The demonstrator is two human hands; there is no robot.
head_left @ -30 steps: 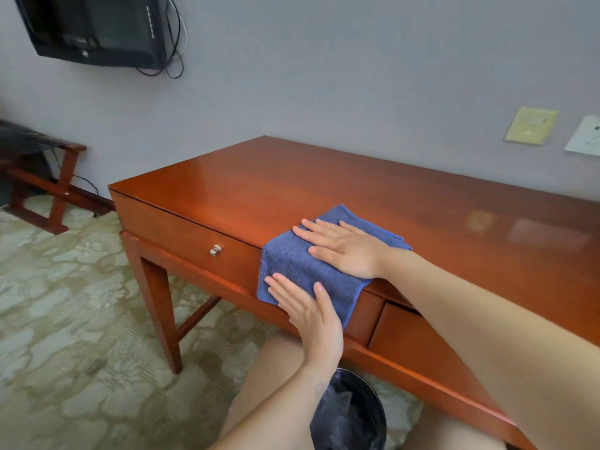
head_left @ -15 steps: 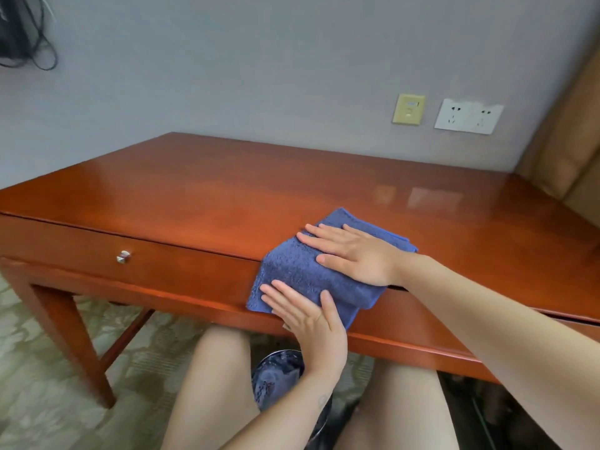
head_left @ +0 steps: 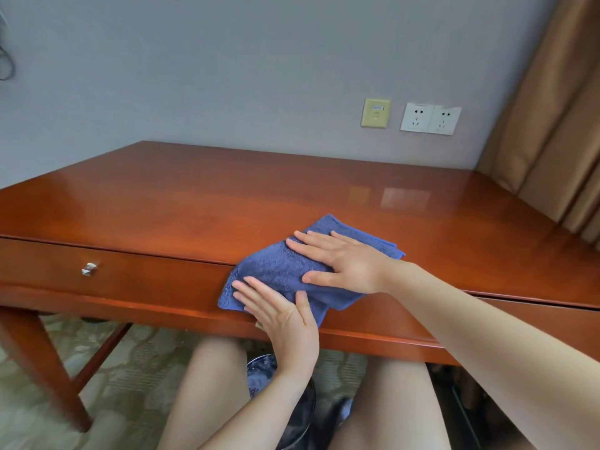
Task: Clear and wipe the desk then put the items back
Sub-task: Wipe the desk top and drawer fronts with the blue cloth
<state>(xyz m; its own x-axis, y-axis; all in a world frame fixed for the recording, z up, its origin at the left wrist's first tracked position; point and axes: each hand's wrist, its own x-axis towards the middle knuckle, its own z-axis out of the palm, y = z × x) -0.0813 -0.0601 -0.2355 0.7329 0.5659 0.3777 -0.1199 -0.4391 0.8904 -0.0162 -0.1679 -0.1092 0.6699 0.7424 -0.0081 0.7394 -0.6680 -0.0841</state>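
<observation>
Desk (head_left: pixel 194 203), blue cloth (head_left: pixel 276 271) under both hands

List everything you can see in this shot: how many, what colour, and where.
desk: one, red-brown wood, against the wall
cloth: one, blue, draped over the desk's front edge
knob: one, silver, on the left drawer front
plate: one, beige, on the wall above the desk
socket: one double, white, right of the plate
curtain: one, tan, far right
bin: one, dark, on the floor under the desk
carpet: one, pale green, patterned
left hand: flat on the cloth's hanging part
right hand: flat on the cloth, on the desk top
</observation>
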